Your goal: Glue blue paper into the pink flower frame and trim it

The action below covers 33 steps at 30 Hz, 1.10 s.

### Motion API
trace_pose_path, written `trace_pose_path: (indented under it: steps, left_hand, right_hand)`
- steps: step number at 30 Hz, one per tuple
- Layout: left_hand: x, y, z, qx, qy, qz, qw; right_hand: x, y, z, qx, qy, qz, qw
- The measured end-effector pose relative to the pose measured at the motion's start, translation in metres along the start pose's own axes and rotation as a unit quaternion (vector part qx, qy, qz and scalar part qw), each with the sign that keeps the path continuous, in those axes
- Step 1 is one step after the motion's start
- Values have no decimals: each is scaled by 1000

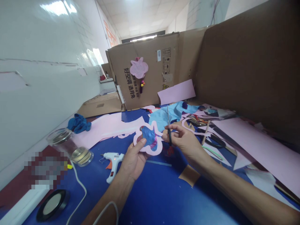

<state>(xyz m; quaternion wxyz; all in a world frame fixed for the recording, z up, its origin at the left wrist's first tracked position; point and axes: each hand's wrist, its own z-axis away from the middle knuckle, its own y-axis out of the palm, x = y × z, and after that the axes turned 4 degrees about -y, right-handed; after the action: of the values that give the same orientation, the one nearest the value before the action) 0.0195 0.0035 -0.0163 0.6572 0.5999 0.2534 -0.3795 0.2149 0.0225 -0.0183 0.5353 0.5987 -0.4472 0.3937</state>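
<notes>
My left hand [133,159] is closed on the lower edge of a pink foam flower cut-out [150,140] with a shiny blue and magenta centre, holding it up over the blue table [159,193]. My right hand [185,139] grips a pair of scissors [168,125] by the handles, blades pointing up and away, right beside the flower's right edge. A thin pink offcut strip [194,132] curls away past the right hand.
A white glue gun [112,161] lies left of my hands, its cord trailing toward me. A glass jar [70,147] lies on its side at left, a tape roll [52,206] nearer. Pink sheets [257,147], blue cloth [78,123] and cardboard walls [246,62] surround the work area.
</notes>
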Motion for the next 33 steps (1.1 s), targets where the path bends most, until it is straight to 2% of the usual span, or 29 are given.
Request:
trace_pose_path:
  steps: [4, 8, 13, 17, 23, 33]
  left_hand:
    - [6, 4, 3, 32, 10, 7, 999]
    - [14, 7, 4, 15, 17, -17, 1000]
    - [16, 9, 2, -22, 47, -1, 999]
    - [10, 8, 0, -56, 45, 18, 997]
    - [-4, 5, -2, -75, 52, 34, 995]
    - [-22, 1, -6, -109, 100, 61, 987]
  right_hand:
    - [0, 1, 0, -26, -12, -2, 1000]
    - [1, 7, 2, -21, 2, -14, 1000]
    - [1, 15, 9, -1, 13, 6, 1000]
    - [-1, 16, 9, 25, 13, 26, 999]
    - [-2, 13, 7, 48, 14, 50, 997]
    - [-4, 2, 1, 87, 27, 104, 990]
